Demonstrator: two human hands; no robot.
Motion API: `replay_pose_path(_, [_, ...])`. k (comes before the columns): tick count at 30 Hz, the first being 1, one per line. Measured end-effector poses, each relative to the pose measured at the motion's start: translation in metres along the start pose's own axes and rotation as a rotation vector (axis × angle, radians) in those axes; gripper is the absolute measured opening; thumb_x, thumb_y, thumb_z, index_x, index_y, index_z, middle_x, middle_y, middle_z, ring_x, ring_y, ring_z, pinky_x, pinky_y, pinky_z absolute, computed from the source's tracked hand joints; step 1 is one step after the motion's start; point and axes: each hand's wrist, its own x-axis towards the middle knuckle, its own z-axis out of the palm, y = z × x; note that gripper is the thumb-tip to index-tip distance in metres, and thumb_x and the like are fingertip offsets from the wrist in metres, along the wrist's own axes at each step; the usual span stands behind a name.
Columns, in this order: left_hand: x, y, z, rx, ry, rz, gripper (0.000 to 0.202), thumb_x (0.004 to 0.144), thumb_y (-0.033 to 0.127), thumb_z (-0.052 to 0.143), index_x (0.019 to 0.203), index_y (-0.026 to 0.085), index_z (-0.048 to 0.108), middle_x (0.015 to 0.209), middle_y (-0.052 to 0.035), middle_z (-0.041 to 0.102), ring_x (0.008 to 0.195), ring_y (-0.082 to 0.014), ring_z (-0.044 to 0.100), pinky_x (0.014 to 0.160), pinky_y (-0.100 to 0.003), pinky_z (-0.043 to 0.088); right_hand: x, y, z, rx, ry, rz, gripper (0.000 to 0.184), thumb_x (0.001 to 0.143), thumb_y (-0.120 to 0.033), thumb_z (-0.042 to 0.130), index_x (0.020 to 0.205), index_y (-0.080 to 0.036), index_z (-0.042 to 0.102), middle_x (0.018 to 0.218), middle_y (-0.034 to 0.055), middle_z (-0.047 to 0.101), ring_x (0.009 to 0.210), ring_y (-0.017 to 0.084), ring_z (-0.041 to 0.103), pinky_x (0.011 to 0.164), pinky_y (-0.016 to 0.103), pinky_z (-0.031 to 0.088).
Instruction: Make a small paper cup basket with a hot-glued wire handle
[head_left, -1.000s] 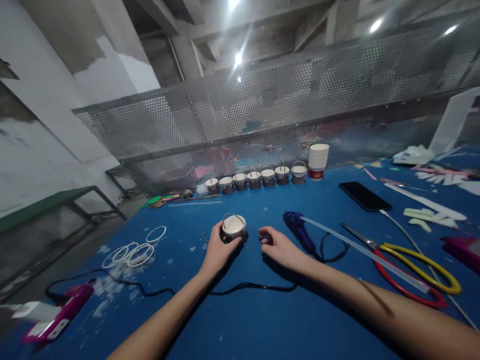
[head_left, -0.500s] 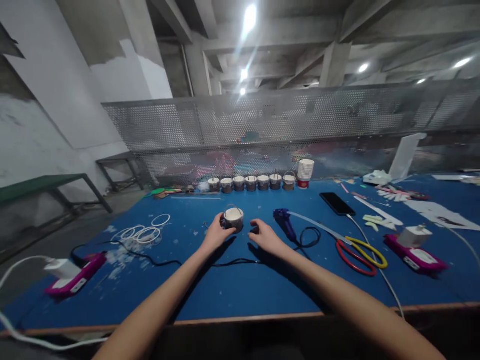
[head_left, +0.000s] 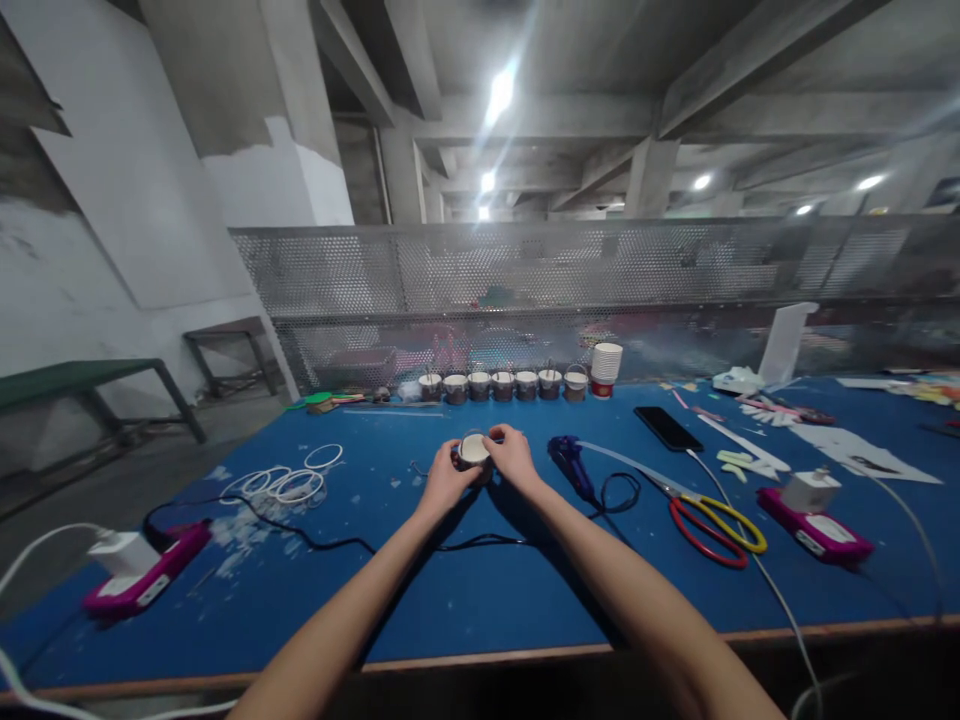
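Observation:
A small dark cup with a white inside and a thin handle, like a little bucket (head_left: pixel 474 450), is between my hands above the middle of the blue table. My left hand (head_left: pixel 448 478) grips its left side. My right hand (head_left: pixel 511 455) closes on its right side, with fingers at the rim. Part of the cup's wall is hidden behind my fingers. To the right lies a blue glue gun (head_left: pixel 570 466) with a long clear glue stick in its back.
Several similar small buckets (head_left: pixel 502 387) line the far edge beside stacked paper cups (head_left: pixel 606 370). On the right are scissors (head_left: pixel 716 530), a phone (head_left: pixel 668 429) and a magenta power strip (head_left: pixel 814 525). White rings (head_left: pixel 292 485) and another power strip (head_left: pixel 150 570) lie left. A black cable crosses the table.
My right hand has moved left onto the bucket, from beside it. My left hand still holds the bucket. The whole view has shifted slightly.

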Motion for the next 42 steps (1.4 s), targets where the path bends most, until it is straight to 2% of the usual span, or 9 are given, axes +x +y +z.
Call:
replay_pose_path(3, [-0.002, 0.001, 0.002, -0.005, -0.020, 0.009, 0.048, 0.053, 0.016, 0.071, 0.097, 0.014, 0.054, 0.091, -0.0073, 0.064, 0.084, -0.0206, 0.062, 0.079, -0.034, 0.048, 0.001, 0.003, 0.000, 0.001, 0.015, -0.004, 0.016, 0.077, -0.020, 0.053, 0.082, -0.016, 0.068, 0.089, 0.0074, 0.071, 0.085, 0.019, 0.064, 0.079, 0.027, 0.046])
replay_pose_path(7, [-0.004, 0.003, 0.003, -0.024, -0.045, 0.008, 0.045, 0.055, 0.012, 0.070, 0.097, 0.016, 0.054, 0.095, -0.0073, 0.065, 0.086, -0.0198, 0.063, 0.077, -0.031, 0.049, 0.000, 0.007, -0.001, -0.006, 0.029, -0.014, 0.016, 0.076, -0.026, 0.057, 0.083, -0.018, 0.069, 0.088, 0.0060, 0.071, 0.085, 0.019, 0.064, 0.078, 0.027, 0.046])
replay_pose_path(12, [-0.004, 0.006, 0.002, -0.021, -0.043, 0.007, 0.046, 0.053, 0.011, 0.071, 0.095, 0.016, 0.055, 0.097, -0.0078, 0.065, 0.089, -0.0206, 0.063, 0.082, -0.033, 0.048, -0.001, 0.011, 0.003, -0.020, 0.043, -0.021, 0.018, 0.079, -0.025, 0.053, 0.082, -0.019, 0.069, 0.088, 0.0053, 0.071, 0.084, 0.018, 0.064, 0.080, 0.027, 0.046])
replay_pose_path(17, [-0.004, 0.010, 0.002, -0.026, -0.053, -0.006, 0.046, 0.053, 0.006, 0.066, 0.096, 0.016, 0.055, 0.099, -0.0085, 0.066, 0.090, -0.0206, 0.064, 0.081, -0.032, 0.049, -0.003, 0.012, 0.003, -0.038, 0.059, -0.033, 0.020, 0.078, -0.024, 0.056, 0.093, -0.019, 0.069, 0.099, 0.0064, 0.068, 0.092, 0.018, 0.061, 0.083, 0.027, 0.044])
replay_pose_path(22, [-0.001, 0.016, 0.000, -0.041, -0.045, 0.000, 0.038, 0.059, 0.017, 0.060, 0.097, 0.018, 0.056, 0.107, -0.0099, 0.065, 0.098, -0.0225, 0.062, 0.090, -0.036, 0.045, -0.005, 0.005, 0.000, -0.070, 0.058, -0.022, 0.019, 0.081, -0.022, 0.053, 0.090, -0.023, 0.070, 0.098, 0.0035, 0.068, 0.092, 0.017, 0.061, 0.082, 0.025, 0.043])
replay_pose_path(28, [0.010, 0.016, -0.001, -0.059, -0.081, -0.013, 0.038, 0.056, 0.030, 0.061, 0.092, 0.018, 0.056, 0.103, -0.0121, 0.065, 0.095, -0.0274, 0.063, 0.081, -0.039, 0.050, -0.004, -0.003, -0.001, -0.126, 0.082, 0.025, 0.018, 0.079, -0.029, 0.057, 0.091, -0.027, 0.070, 0.099, 0.0016, 0.068, 0.088, 0.018, 0.062, 0.075, 0.025, 0.044])
replay_pose_path(33, [0.014, 0.018, -0.001, -0.056, -0.097, -0.022, 0.039, 0.055, 0.032, 0.062, 0.090, 0.019, 0.055, 0.102, -0.0118, 0.065, 0.095, -0.0283, 0.063, 0.077, -0.039, 0.052, -0.002, -0.005, -0.002, -0.147, 0.090, 0.033, 0.019, 0.082, -0.029, 0.053, 0.090, -0.028, 0.070, 0.099, 0.0019, 0.068, 0.091, 0.018, 0.062, 0.075, 0.026, 0.044])
replay_pose_path(42, [0.018, 0.022, 0.008, -0.044, -0.132, -0.028, 0.037, 0.054, 0.033, 0.063, 0.088, 0.020, 0.056, 0.099, -0.0114, 0.067, 0.096, -0.0289, 0.063, 0.081, -0.038, 0.051, 0.001, 0.000, -0.015, -0.173, 0.096, 0.051, 0.020, 0.081, -0.028, 0.052, 0.091, -0.026, 0.070, 0.101, 0.0038, 0.068, 0.092, 0.021, 0.063, 0.076, 0.029, 0.045])
